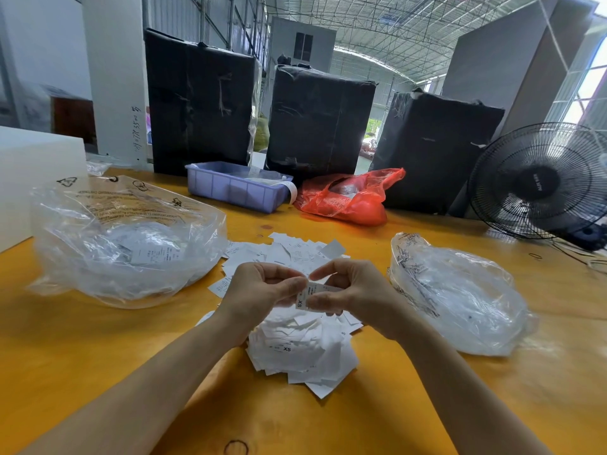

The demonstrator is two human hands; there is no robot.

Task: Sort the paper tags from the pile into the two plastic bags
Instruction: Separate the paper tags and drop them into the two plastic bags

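My left hand (262,287) and right hand (351,287) pinching one XS paper tag (307,294) at frame centre, above the tag pile (302,349) on the yellow table (98,339), clear bag (128,238) at left, second bag (460,297) at right.

Left hand (262,287) and right hand (348,290) raised together, fingers pinching

Daylit warehouse (377,37), yellow table (328,421)
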